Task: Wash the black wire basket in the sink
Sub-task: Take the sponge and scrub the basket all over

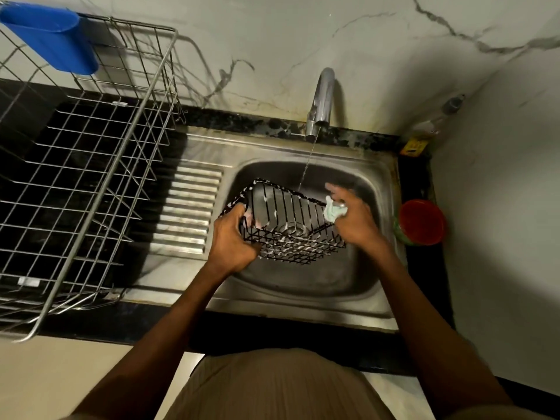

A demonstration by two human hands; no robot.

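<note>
A black wire basket (288, 225), flecked with white soap foam, is held tilted over the steel sink (375, 277). My left hand (233, 237) grips its left rim, fingers curled through the wires. My right hand (354, 216) holds a pale green soapy scrubber (335, 211) against the basket's right edge. A thin stream of water falls from the chrome tap (321, 101) into the basin, just behind the basket.
A large steel dish rack (91, 177) fills the black counter on the left, with a blue plastic holder (51, 37) hung on its back rim. A red-lidded green container (421, 222) and a bottle (430, 125) stand right of the sink. Marble wall behind.
</note>
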